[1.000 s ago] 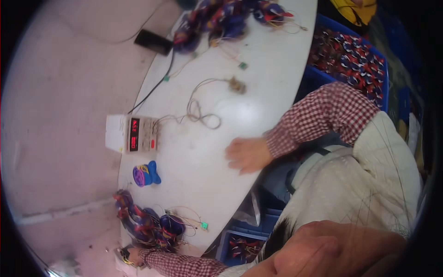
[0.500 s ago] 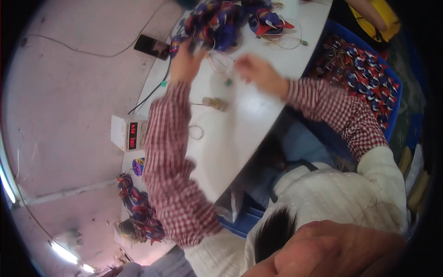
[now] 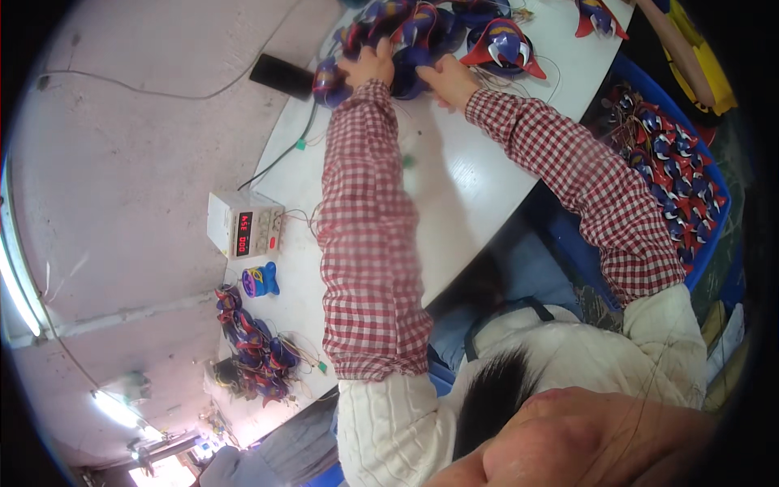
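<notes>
Both hands are at a pile of purple, red and white plastic casings (image 3: 422, 26) at the far end of the white table (image 3: 454, 183). My left hand (image 3: 370, 66) lies on the pile's left side, its fingers bent over a rounded purple casing (image 3: 329, 83). Close by on the right, my right hand (image 3: 451, 81) has its fingers closed at the edge of a dark purple casing (image 3: 410, 71). The fingertips of both hands are partly hidden. Right of them lies a casing with white fangs and red points (image 3: 501, 47), with thin wires beside it.
A black phone (image 3: 281, 76) lies at the table's left edge. Nearer are a white power supply (image 3: 243, 226) with a red display, a blue-purple piece (image 3: 261, 279) and more wired casings (image 3: 251, 349). A blue bin (image 3: 714, 191) of casings stands at the right. Another person's arm (image 3: 677, 53) shows at upper right.
My right hand has moved forward from over the table to the pile, beside my left hand. The left hand now bends over the pile's left side. The whole view has shifted.
</notes>
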A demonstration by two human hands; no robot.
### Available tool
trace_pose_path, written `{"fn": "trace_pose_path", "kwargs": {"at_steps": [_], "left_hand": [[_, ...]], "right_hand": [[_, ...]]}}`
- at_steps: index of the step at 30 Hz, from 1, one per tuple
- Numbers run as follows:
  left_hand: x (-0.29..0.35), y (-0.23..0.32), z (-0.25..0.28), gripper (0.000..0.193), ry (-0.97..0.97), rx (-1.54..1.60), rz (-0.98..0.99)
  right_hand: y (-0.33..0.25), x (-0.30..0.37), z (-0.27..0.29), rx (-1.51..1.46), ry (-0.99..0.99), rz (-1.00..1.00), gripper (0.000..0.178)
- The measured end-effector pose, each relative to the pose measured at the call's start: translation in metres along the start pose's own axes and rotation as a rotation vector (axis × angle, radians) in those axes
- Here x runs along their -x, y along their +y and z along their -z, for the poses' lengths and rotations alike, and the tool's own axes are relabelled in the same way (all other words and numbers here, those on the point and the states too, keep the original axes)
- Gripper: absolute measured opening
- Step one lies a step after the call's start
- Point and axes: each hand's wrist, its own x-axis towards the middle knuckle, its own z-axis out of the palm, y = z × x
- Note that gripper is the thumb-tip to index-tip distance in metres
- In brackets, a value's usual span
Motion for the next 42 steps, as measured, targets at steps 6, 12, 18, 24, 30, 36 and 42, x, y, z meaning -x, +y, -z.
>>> {"fn": "trace_pose_path", "kwargs": {"at_steps": [6,12,18,24,30,36,42], "left_hand": [[0.015,0.003,-0.005,0.04,0.201,0.0,0.054],[0.035,0.007,0.05,0.046,0.139,0.461,0.042],[0.06,-0.008,0.128,0.062,0.113,1.045,-0.529],[0.15,0.007,0.224,0.032,0.196,0.988,-0.903],[0.302,-0.002,0.306,0.047,0.238,1.14,-0.899],[0.399,-0.092,0.284,0.054,0.796,0.524,-0.757],[0.39,-0.247,0.178,0.074,0.794,0.17,-0.414]], "right_hand": [[0.0,0.013,0.007,-0.124,-0.079,-0.06,0.03],[-0.001,0.044,0.027,-0.554,-0.218,-0.1,0.022],[-0.025,0.084,0.056,-0.793,-0.31,0.126,0.018],[-0.052,0.124,0.1,-0.831,-0.243,0.076,0.033],[-0.037,0.217,0.13,-0.578,-0.573,0.418,0.021],[0.015,0.277,0.053,-0.664,-0.716,0.092,0.017],[0.052,0.268,-0.026,-0.441,-0.783,-0.078,0.021]]}}
